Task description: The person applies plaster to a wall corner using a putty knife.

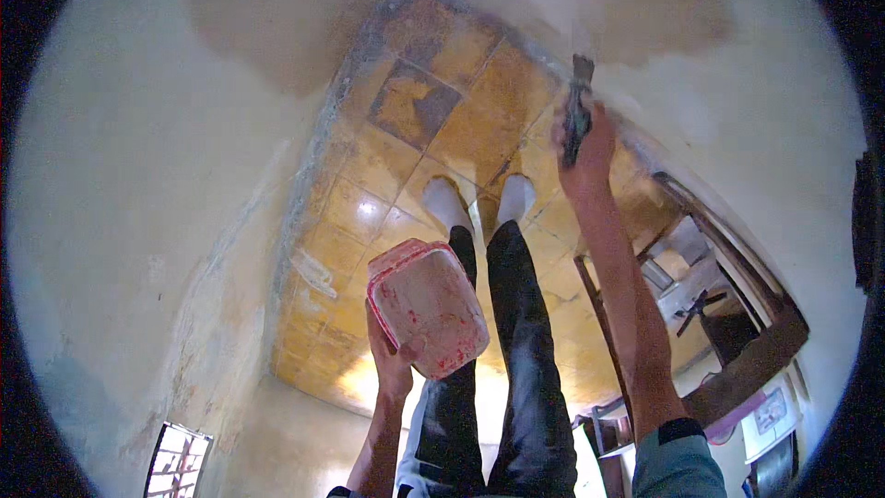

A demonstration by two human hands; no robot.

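My right hand [590,143] is closed round the dark handle of a short flat tool [577,115] that looks like a putty knife. The tool's dark end points up and away, at or close to the far wall; whether it touches the wall I cannot tell. Lower down and to the left, my left hand [391,360] grips a red plastic tub [406,254] from its left side and underneath. The tub is tilted so its inside shows, coated with a pale beige paste [424,304] and red specks along the lower edge.
Brown damp-looking patches [636,9] mark the far wall. A flaking wall [212,249] rises on the left above yellow floor tiles [387,161]. Brown wooden furniture [756,364] with items on it stands at right; a barred window [178,461] is at lower left.
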